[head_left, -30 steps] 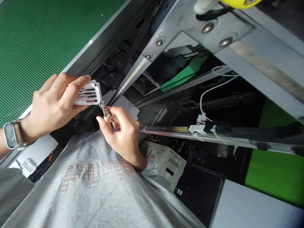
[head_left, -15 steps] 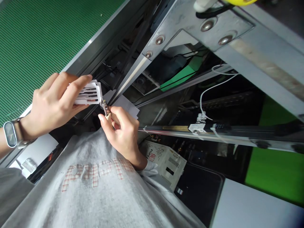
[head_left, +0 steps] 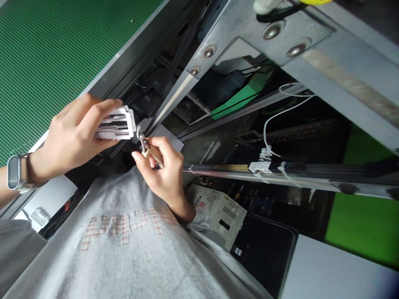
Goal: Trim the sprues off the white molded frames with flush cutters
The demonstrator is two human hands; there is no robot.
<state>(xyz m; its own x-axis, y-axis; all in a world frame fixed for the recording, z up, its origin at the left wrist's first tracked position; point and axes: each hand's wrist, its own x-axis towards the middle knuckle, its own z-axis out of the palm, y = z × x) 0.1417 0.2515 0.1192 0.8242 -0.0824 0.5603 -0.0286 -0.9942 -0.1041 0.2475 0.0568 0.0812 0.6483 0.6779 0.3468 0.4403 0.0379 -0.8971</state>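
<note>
My left hand [head_left: 75,135] is closed round a white slotted plastic part [head_left: 118,123], held by its left end in front of my chest. My right hand [head_left: 163,170] grips a small pair of cutters [head_left: 144,141] with pale handles. The metal jaws sit just right of the white part's right edge, slightly apart from it. A grey band watch [head_left: 15,172] is on my left wrist.
A green conveyor belt [head_left: 50,50] runs along the upper left behind a metal rail. A riveted steel frame [head_left: 280,37] crosses the top right. Below it are white cables [head_left: 274,120], a horizontal bar [head_left: 280,172] and a cream control box [head_left: 220,216].
The cutters have shifted a little right and up, away from the white part's corner. My left hand has turned the part slightly.
</note>
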